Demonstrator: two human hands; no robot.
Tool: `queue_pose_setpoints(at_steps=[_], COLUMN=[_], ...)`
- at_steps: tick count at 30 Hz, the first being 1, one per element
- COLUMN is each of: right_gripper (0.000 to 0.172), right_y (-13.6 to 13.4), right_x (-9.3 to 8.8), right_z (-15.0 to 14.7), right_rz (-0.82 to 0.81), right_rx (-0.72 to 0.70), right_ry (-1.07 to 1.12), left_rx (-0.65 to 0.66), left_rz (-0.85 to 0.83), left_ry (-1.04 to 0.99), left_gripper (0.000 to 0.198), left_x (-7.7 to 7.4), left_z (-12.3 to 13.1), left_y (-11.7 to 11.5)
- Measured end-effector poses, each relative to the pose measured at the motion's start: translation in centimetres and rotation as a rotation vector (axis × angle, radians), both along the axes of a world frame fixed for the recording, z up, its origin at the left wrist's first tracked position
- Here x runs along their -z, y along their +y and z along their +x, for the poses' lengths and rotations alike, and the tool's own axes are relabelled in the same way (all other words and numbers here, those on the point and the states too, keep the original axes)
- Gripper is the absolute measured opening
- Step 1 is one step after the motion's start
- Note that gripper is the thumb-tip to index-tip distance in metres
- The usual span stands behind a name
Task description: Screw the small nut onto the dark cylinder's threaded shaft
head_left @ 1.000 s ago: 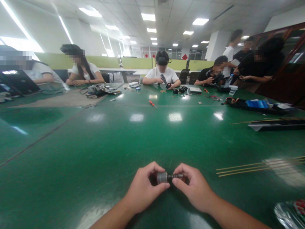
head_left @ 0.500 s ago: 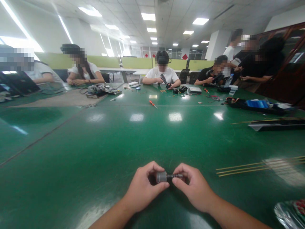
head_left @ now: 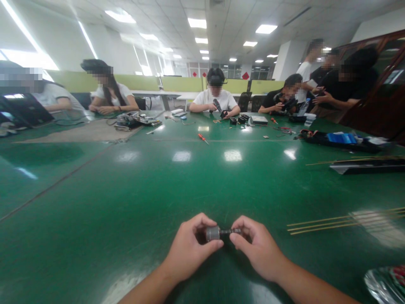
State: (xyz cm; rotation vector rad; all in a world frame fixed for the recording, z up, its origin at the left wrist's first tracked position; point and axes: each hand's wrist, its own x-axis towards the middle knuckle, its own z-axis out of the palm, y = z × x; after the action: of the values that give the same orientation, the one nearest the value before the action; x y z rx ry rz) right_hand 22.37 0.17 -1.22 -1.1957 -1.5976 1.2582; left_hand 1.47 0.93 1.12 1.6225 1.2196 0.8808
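Note:
Low in the middle of the head view I hold a small grey metal cylinder (head_left: 213,233) with a thin dark shaft (head_left: 228,231) sticking out to the right. It lies level, just over the green table. My left hand (head_left: 189,242) is closed round the cylinder, thumb below and fingers above. The shaft's far end is pinched between the thumb and fingers of my right hand (head_left: 255,240). Fingers hide the cylinder's left end and part of the shaft's tip. I cannot tell exactly what kind of part this is.
Thin yellow rods (head_left: 322,223) lie right of my hands, with a dark metal channel (head_left: 363,166) beyond. A clear shiny package (head_left: 382,285) sits at the lower right. An orange screwdriver (head_left: 202,138) lies farther off. Several people sit or stand around the table (head_left: 142,190).
Both hands keep their hold. The cylinder has shifted slightly left with my left hand, and the shaft looks a little turned. A standing person at the right has moved their hands.

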Motion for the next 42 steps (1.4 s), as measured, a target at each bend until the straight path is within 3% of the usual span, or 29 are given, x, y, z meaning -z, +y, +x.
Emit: queue_pose_setpoints(at_steps=[42], right_gripper=[0.022], right_y=[-0.19], right_x=[-0.28], right_z=[-0.16], right_rz=[-0.018], right_rx=[0.035], right_ry=[0.075], left_rx=[-0.051], left_rz=[-0.070], left_ry=[-0.145], left_gripper=[0.032], left_x=[-0.26], left_z=[-0.27], left_y=[0.10])
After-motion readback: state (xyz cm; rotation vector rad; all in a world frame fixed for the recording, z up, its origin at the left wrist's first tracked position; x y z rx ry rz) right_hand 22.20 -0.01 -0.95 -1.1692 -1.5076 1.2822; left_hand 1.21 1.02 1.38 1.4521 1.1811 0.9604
